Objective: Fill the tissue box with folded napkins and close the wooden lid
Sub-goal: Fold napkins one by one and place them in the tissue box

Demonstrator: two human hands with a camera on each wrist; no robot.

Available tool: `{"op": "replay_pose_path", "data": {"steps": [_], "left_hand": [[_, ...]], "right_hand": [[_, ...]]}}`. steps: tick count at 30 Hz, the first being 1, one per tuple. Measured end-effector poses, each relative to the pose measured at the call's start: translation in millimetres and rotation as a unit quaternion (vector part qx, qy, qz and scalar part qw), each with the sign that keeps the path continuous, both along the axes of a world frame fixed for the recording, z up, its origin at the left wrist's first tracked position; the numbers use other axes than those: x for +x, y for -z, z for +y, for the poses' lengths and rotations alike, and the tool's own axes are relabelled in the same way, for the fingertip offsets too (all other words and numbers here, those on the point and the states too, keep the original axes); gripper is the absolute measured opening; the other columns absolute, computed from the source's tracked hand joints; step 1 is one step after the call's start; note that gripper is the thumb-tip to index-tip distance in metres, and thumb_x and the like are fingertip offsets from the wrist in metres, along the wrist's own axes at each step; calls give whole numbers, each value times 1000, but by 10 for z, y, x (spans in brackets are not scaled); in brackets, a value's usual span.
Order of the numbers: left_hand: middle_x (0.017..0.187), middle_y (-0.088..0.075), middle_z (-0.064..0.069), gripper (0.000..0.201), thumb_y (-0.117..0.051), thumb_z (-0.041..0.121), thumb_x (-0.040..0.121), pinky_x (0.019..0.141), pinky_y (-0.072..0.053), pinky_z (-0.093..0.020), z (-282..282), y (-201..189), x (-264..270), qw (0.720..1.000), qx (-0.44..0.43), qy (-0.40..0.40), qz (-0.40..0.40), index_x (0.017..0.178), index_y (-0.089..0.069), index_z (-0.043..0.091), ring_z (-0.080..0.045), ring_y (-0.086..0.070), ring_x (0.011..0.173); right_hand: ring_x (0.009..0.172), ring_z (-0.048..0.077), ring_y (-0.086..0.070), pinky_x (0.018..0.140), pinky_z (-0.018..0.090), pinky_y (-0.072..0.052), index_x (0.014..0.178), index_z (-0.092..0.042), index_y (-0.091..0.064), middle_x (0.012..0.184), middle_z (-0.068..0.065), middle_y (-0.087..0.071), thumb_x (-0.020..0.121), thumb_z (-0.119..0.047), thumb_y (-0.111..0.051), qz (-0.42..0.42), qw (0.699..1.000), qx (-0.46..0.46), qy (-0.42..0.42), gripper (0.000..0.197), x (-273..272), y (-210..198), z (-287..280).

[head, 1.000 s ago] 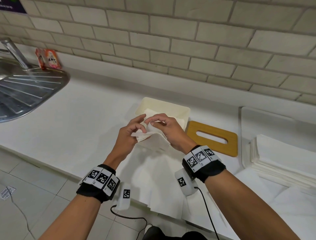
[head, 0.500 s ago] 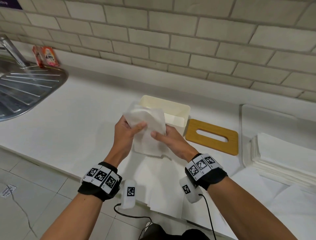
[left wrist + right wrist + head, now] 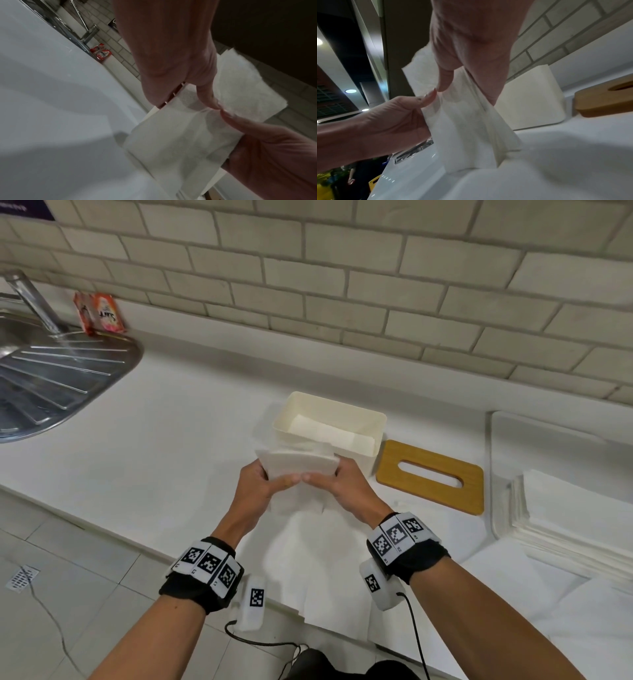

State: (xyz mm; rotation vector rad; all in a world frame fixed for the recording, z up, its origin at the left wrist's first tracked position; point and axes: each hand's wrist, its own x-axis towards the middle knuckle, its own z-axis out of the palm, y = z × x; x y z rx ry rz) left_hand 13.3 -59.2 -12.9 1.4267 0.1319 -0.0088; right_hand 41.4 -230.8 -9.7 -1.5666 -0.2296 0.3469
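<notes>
Folded white napkin (image 3: 301,465), soft, layered, pinched by left hand (image 3: 255,486) and right hand (image 3: 346,486), thumbs meeting on near face. Held above worktop (image 3: 178,440), just near of open cream tissue box (image 3: 363,419). Wooden lid (image 3: 430,475) flat, right of box.

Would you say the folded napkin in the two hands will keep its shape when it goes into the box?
Probably not unaided: the napkin looks thin and floppy, its lower layers hanging below both thumbs. It seems very light, since the left hand and right hand pinch it only lightly.
</notes>
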Motion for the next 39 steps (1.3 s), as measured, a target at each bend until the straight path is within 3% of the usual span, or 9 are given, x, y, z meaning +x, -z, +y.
{"op": "replay_pose_path", "data": {"steps": [5,13,19,22,27,30,33,35,39], "left_hand": [[107,-74,-14,37,-77,4,76,89,-56,-39,-54,23,-9,1000,-5,16,11,111,-68,1,-30,-70,101],[91,-77,-3,18,-72,3,80,70,-57,-29,-90,86,24,999,-20,-29,28,97,-71,7,-27,-70,93],[133,-57,-22,38,-60,13,91,104,-42,-50,-33,-96,168,966,-255,-39,32,125,-58,-5,-37,-54,126],[128,-61,-18,29,-47,14,97,108,-37,-52,-128,-144,181,954,-299,4,20,112,-70,5,-35,-51,128],[135,-54,-25,64,-75,15,77,108,-40,-50,-91,-78,166,961,-274,16,25,129,-50,-12,-40,-51,127],[125,-61,-22,83,-91,18,53,97,-51,-47,181,16,163,980,-193,-1,44,125,-56,-5,-38,-60,114],[102,-73,-11,70,-95,25,41,82,-57,-43,257,113,135,997,-26,39,69,105,-70,10,-30,-69,93],[87,-75,-4,44,-89,17,54,69,-56,-35,200,161,101,996,48,41,60,94,-74,14,-24,-68,79],[67,-71,6,24,-76,-8,69,55,-51,-20,114,190,68,999,38,-16,23,84,-71,11,-9,-65,61]], "right_hand": [[105,18,-69,95,36,-54,114,-13,-69,112,5,-73,86,-16,-70,17,1000,-11,13,28,12,40,10],[104,22,-68,90,39,-56,117,-10,-65,113,7,-71,85,-14,-70,36,999,-34,15,32,-43,145,-93],[94,22,-70,85,34,-59,100,-12,-70,96,1,-75,81,-4,-74,74,994,50,67,21,-72,103,-364],[97,18,-70,85,34,-58,104,-13,-67,101,1,-75,84,3,-67,97,983,135,73,25,-86,89,-331],[91,13,-72,78,25,-58,99,-17,-68,94,-5,-76,86,-11,-70,87,984,110,113,15,-117,22,-461],[78,4,-72,67,16,-54,91,-23,-71,81,-13,-76,86,-17,-71,49,993,15,105,8,-131,42,-695],[80,1,-72,69,15,-53,93,-26,-72,86,-14,-75,89,-15,-68,29,996,-36,73,12,-163,131,-762],[81,3,-72,71,19,-53,97,-24,-72,89,-12,-75,89,-14,-67,22,996,-51,74,13,-188,191,-733],[89,4,-71,79,20,-55,102,-22,-72,90,-16,-76,90,-15,-66,-2,995,-37,93,15,-228,275,-714]]}}
